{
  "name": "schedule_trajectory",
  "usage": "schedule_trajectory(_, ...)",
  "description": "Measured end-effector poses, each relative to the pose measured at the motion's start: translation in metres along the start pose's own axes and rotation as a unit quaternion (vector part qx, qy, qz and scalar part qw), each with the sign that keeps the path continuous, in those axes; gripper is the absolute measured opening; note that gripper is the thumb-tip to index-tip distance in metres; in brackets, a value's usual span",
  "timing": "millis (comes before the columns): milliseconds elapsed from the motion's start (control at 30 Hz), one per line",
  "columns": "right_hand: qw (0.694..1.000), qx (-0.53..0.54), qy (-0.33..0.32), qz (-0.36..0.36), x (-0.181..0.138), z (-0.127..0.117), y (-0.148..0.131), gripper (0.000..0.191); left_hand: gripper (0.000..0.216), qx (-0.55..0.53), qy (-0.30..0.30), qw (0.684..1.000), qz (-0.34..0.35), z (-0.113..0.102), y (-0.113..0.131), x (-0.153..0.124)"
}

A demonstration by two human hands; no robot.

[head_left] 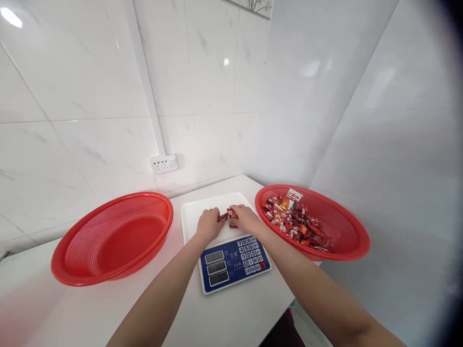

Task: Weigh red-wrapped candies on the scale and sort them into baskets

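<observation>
Both hands are over the white pan [191,207] of a digital scale, whose blue panel [235,262] has keys and small displays. My left hand [209,224] has its fingers closed on a small red wrapped packet [222,217]. Close beside it, my right hand [246,219] pinches another red packet [232,222] with white print. The two packets nearly meet between my fingertips; whether they rest on the pan, I cannot tell. To the right, a red plastic basket [347,231] holds a heap of similar red packets [294,219].
On the left of the white table [195,320] stands another red basket [108,277], with only its bare bottom showing. A tiled wall with a power socket [164,164] rises behind. A smooth pale wall [394,193] borders the right basket.
</observation>
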State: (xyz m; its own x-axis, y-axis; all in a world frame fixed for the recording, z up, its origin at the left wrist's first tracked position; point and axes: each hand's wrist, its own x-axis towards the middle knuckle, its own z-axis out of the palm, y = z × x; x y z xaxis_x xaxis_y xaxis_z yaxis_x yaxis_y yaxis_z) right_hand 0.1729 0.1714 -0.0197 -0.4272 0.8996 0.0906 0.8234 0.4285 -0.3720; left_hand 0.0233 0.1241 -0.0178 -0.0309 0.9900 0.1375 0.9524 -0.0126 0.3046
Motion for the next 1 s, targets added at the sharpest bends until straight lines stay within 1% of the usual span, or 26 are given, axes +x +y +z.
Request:
schedule_trajectory(100,0.999,0.016,-0.011,-0.027,0.002,-0.005,-0.001,0.048,0.028,-0.015,-0.011,1.000,-0.020,-0.003,-0.004,0.000)
schedule_trajectory(167,0.999,0.023,-0.014,-0.045,0.000,-0.011,-0.001,0.046,0.032,-0.018,-0.004,0.999,-0.028,-0.008,-0.006,-0.003)
schedule_trajectory(233,0.998,0.023,-0.010,-0.057,-0.005,-0.021,0.005,0.047,0.035,-0.011,0.021,0.999,-0.026,-0.012,-0.008,-0.011)
schedule_trajectory(300,0.998,0.016,0.001,-0.053,-0.014,-0.037,0.022,0.051,0.037,-0.002,0.051,0.999,-0.011,-0.015,-0.008,-0.026)
schedule_trajectory(333,0.999,0.010,0.007,-0.045,-0.019,-0.046,0.035,0.052,0.038,-0.003,0.059,0.998,0.001,-0.016,-0.008,-0.036)
schedule_trajectory(400,1.000,-0.004,0.011,-0.015,-0.033,-0.067,0.071,0.053,0.042,-0.015,0.074,0.997,0.027,-0.016,-0.007,-0.059)
schedule_trajectory(467,0.999,-0.017,-0.007,0.027,-0.050,-0.087,0.115,0.057,0.044,-0.059,0.120,0.990,0.053,-0.014,-0.005,-0.084)
schedule_trajectory(533,0.995,-0.026,-0.045,0.080,-0.068,-0.103,0.159,0.062,0.045,-0.101,0.140,0.984,0.047,-0.011,-0.002,-0.104)
schedule_trajectory(600,0.988,-0.025,-0.087,0.128,-0.084,-0.112,0.194,0.069,0.046,-0.136,0.132,0.982,0.021,-0.007,0.004,-0.117)
schedule_trajectory(633,0.984,-0.019,-0.106,0.142,-0.089,-0.113,0.207,0.074,0.046,-0.157,0.125,0.980,0.008,-0.004,0.007,-0.120)
schedule_trajectory(700,0.979,0.001,-0.137,0.152,-0.094,-0.110,0.224,0.087,0.045,-0.196,0.107,0.975,0.002,0.002,0.017,-0.122)
schedule_trajectory(800,0.975,0.028,-0.157,0.156,-0.089,-0.098,0.230,0.103,0.041,-0.225,0.095,0.969,0.040,0.015,0.036,-0.120)
schedule_trajectory(900,0.974,0.038,-0.151,0.167,-0.079,-0.085,0.228,0.102,0.037,-0.238,0.121,0.961,0.076,0.029,0.055,-0.120)
schedule_trajectory(1000,0.979,0.041,-0.118,0.164,-0.076,-0.074,0.227,0.094,0.036,-0.256,0.136,0.951,0.107,0.039,0.065,-0.124)
